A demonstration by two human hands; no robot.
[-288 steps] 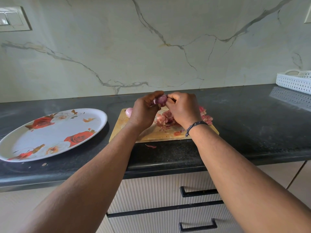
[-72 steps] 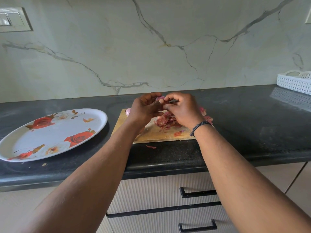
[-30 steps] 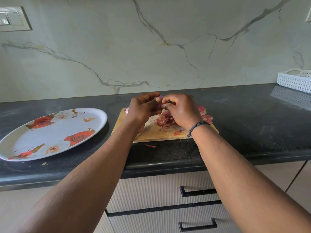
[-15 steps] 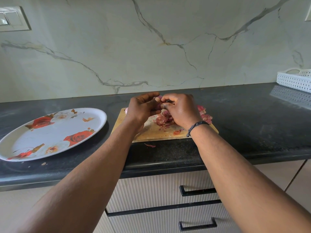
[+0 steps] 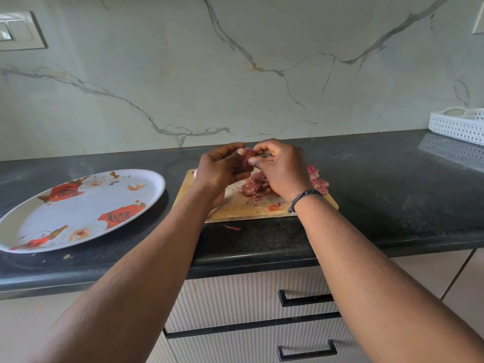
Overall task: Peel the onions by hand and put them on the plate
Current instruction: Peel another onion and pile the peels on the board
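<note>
A light switch plate [image 5: 18, 30] sat on the marble wall, far up and left of the cutting board [image 5: 235, 203]. On the black tabletop [image 5: 392, 195], the rose-patterned oval plate [image 5: 78, 213] lay just left of the cutting board, with no onion on it. A small pink onion [image 5: 194, 174] peeked out at the board's far left corner, mostly hidden behind the left hand [image 5: 220, 171]. That hand's grip was curled around a purple onion [image 5: 246, 161] held above the board, thumb on top. The right hand [image 5: 281, 169], a dark bracelet [image 5: 303, 199] on its wrist, met it from the other side, its grip pinching the same onion's skin. A heap of reddish peels [image 5: 258, 187] lay on the board beneath the hands, and one scrap [image 5: 232, 227] lay on the tabletop just in front of the board. A white perforated basket [image 5: 458, 124] stood far right of the board.
</note>
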